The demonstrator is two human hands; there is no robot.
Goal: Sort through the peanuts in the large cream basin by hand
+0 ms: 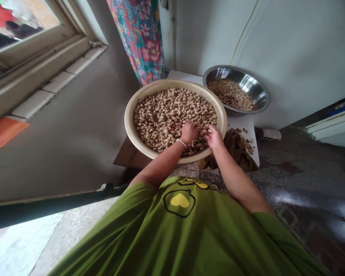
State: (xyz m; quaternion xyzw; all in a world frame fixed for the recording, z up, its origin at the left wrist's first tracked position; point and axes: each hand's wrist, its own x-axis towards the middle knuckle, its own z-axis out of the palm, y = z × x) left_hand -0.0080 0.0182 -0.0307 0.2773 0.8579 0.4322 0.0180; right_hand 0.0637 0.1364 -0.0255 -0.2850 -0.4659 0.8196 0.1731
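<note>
A wide cream basin (129,120) holds a heap of unshelled peanuts (161,111), with a few bare red kernels (176,125) showing near the middle. Over the right part of the heap is my left hand (190,131), a white band on its wrist. Its fingers are curled, and what they hold, if anything, is hidden. Just to the right, inside the basin's rim, my right hand (214,137) is closed in a pinch, with what looks like a peanut at the fingertips. Both hands are close together but apart.
A steel bowl (260,90) of pale, thin, stick-like pieces stands behind on the right. Brown cloth (238,153) and scattered bits lie on the white board (254,134). A floral curtain (145,42) hangs behind the basin. Wall and window are at left.
</note>
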